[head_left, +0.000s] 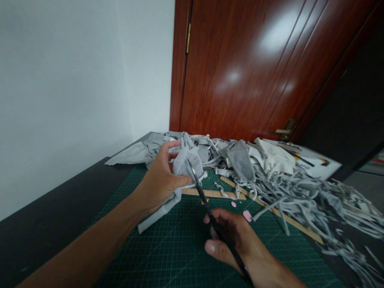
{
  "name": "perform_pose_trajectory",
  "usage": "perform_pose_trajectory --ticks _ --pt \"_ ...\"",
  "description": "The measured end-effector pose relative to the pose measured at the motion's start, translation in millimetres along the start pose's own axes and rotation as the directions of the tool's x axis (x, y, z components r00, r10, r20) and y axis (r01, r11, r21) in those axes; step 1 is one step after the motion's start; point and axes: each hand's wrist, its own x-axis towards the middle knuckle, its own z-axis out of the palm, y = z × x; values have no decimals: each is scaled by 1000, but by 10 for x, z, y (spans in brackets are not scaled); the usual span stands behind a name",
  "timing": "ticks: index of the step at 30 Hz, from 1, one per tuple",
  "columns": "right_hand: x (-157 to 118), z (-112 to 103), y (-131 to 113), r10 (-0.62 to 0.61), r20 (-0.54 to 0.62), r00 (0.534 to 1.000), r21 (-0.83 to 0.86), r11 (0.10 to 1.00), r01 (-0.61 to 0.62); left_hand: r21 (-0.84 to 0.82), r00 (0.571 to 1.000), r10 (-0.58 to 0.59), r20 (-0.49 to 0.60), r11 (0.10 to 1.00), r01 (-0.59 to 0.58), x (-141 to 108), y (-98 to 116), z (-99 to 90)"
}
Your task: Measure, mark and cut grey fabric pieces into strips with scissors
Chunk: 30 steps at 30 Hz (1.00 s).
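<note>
- Pinching a soft, crumpled grey fabric scrap point(187, 162) in the closed left hand point(160, 180), above the far edge of the gridded green cutting mat point(168, 248).
- Gripping slim black metal scissors point(210, 216) in the closed right hand point(237, 240), blades at the scrap.

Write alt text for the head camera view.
The left hand holds up a grey fabric piece while the right hand works black scissors into it, above a green cutting mat. Grey fabric scraps and wooden rulers lie behind, before a wooden door.
</note>
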Motion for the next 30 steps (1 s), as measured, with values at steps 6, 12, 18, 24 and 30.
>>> perform_pose_trajectory --ticks 6,12,18,24,30 --pt "33 1 12 19 -41 999 -75 997 -22 -72 1000 -19 -24 997 17 -6 17 7" --pt "9 0 2 3 -78 997 -91 996 -10 -251 993 -119 -6 961 114 8 113 -21" --pt "21 -42 24 5 -95 995 -70 997 -12 -186 960 -230 161 948 259 39 157 -145" --pt "36 -66 61 -1 -93 996 -88 996 -7 -130 964 -183 196 969 210 61 120 -239" --pt "34 -66 56 -22 -67 997 -112 994 14 -121 981 -106 164 984 127 66 107 -243"
